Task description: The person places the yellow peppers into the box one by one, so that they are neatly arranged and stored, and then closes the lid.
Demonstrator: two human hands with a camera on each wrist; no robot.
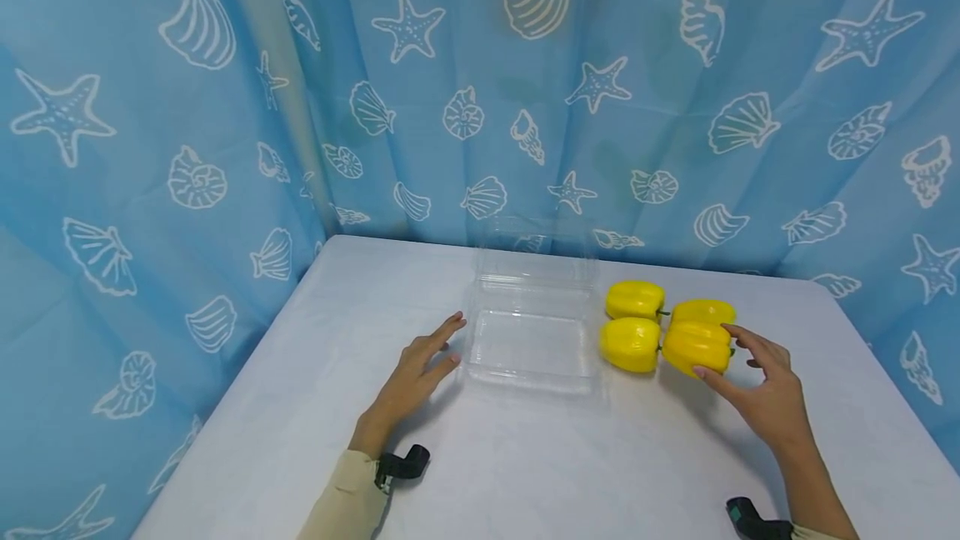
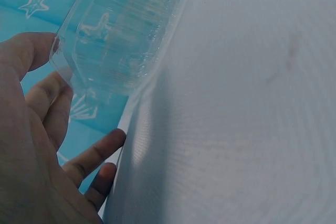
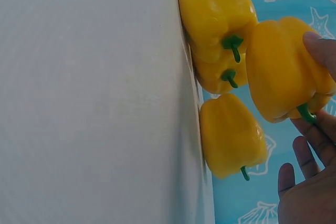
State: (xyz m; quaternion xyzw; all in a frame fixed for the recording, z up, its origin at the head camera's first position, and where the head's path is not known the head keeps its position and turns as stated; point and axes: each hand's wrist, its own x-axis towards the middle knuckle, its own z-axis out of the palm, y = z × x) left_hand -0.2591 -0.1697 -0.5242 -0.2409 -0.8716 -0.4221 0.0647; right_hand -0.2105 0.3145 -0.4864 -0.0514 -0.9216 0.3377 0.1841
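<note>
A yellow bell pepper (image 1: 697, 347) is held up by my right hand (image 1: 772, 394), its thumb on one side and fingers on the other. In the right wrist view, this pepper (image 3: 281, 72) shows a green stem and hangs off the table. Below and beside it lie more yellow bell peppers, one at the near left (image 1: 630, 345), one behind it (image 1: 634, 299) and one at the back right (image 1: 703, 312). My left hand (image 1: 416, 369) is at the left side of a clear plastic clamshell container (image 1: 536, 373), fingers mostly straight, thumb and fingertips at its edge (image 2: 110, 40).
The container's clear lid (image 1: 536, 261) stands raised at the back. A white cloth covers the table (image 1: 570, 465). Behind and to the left hangs a blue curtain (image 1: 465, 40) with white shells and starfish. Each wrist carries a black camera mount.
</note>
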